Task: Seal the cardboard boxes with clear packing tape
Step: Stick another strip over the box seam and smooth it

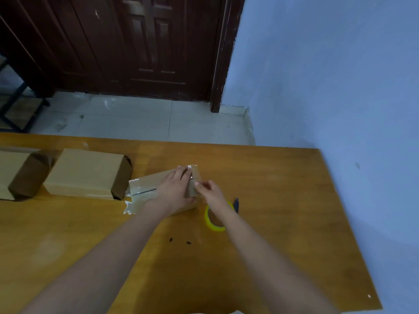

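Fingers (181,172) of both hands press clear tape (142,189) onto box (192,189).

A: Was any text, label, brand or number legible on the cardboard boxes (87,172) or tape roll (214,219)?
B: None; all surfaces appeared plain and unmarked.

Table (260,177): orange-brown wood grain. Cardboard boxes (84,172): plain tan, darker brown end flaps. Tape strip (141,186): clear, glossy. Tape roll (215,217): yellow rim, brown core. Pen (236,203): dark blue. Wall (328,75): pale blue. Door (147,46): dark reddish-brown. Floor tiles (136,118): light grey.
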`<state>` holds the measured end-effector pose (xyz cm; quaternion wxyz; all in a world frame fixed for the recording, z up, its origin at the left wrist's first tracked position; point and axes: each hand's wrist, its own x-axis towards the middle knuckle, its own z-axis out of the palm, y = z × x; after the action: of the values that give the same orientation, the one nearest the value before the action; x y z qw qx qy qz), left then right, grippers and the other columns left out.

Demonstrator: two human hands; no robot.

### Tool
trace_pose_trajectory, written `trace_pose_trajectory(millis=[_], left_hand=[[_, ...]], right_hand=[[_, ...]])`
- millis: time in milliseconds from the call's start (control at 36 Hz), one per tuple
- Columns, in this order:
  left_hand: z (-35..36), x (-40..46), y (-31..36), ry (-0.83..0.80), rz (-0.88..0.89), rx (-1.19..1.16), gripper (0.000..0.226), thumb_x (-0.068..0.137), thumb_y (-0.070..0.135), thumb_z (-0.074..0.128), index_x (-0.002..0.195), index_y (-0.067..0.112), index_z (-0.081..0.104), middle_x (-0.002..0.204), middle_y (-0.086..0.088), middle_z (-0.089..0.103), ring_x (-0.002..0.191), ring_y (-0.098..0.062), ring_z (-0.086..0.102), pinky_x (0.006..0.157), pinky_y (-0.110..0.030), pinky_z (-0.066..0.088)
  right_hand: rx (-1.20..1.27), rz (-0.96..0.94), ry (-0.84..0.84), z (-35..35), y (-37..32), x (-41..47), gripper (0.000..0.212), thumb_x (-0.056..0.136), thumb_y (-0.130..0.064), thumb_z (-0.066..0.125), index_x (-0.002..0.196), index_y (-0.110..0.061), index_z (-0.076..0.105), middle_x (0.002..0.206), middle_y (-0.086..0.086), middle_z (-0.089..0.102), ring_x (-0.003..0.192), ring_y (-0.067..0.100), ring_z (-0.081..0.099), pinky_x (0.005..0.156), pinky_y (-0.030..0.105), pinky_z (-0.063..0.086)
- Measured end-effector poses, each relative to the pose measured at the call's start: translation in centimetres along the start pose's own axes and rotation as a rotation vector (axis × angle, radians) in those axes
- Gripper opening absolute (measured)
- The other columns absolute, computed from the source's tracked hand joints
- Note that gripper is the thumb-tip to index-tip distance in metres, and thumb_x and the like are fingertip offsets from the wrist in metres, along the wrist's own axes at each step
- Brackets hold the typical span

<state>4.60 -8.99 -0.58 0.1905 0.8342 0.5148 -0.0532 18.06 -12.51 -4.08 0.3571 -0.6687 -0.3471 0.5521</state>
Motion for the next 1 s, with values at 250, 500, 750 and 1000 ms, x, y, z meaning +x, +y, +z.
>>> trace_pose_trajectory(millis=[250,500,750,1000], left_hand=[[0.5,-0.2,-0.2,0.035,-0.002,-0.023,0.089,0.086,0.057,0.052,0.152,0.015,0.009,0.158,0.0,0.007,0.147,-0.021,0.005,0.116,-0.037,0.015],[0.5,-0.1,-0.7,0.039,0.036,-0.024,0.094,0.083,0.053,0.061,0.152,0.014,0.01,0.159,0.002,0.008,0.147,-0.019,0.006,0.116,-0.036,0.017],[0.9,-0.3,-0.8,0.058,0.029,-0.066,0.097,0.081,0.051,0.065,0.152,0.016,0.009,0.159,0.005,0.007,0.147,-0.017,0.005,0.116,-0.034,0.02],[1.5,-0.7,-1.0,0.072,0.022,-0.236,0.096,0.08,0.041,0.068,0.152,0.015,0.01,0.159,0.006,0.007,0.147,-0.013,0.001,0.112,-0.034,0.027]], right_hand=[[-0.046,-0.1,-0.129,-1.0,1.1,-0.4,0.034,0.081,-0.008,0.073,0.108,-0.006,0.053,0.099,0.002,0.057,0.085,0.006,0.053,0.068,0.009,0.044],[-0.118,-0.131,-0.06,-2.1,1.6,1.0,0.028,0.08,0.01,0.061,0.104,-0.002,0.067,0.095,0.008,0.065,0.084,0.008,0.062,0.081,0.019,0.05],[-0.226,-0.302,0.081,-2.4,-0.1,0.2,0.042,0.098,-0.04,0.044,0.138,-0.028,0.047,0.144,-0.002,0.037,0.132,0.007,0.029,0.112,0.032,0.023],[-0.486,-0.197,-0.051,0.6,1.8,0.6,0.054,0.098,-0.052,0.016,0.149,-0.033,0.023,0.159,-0.011,0.01,0.147,0.016,0.0,0.119,0.044,0.001]])
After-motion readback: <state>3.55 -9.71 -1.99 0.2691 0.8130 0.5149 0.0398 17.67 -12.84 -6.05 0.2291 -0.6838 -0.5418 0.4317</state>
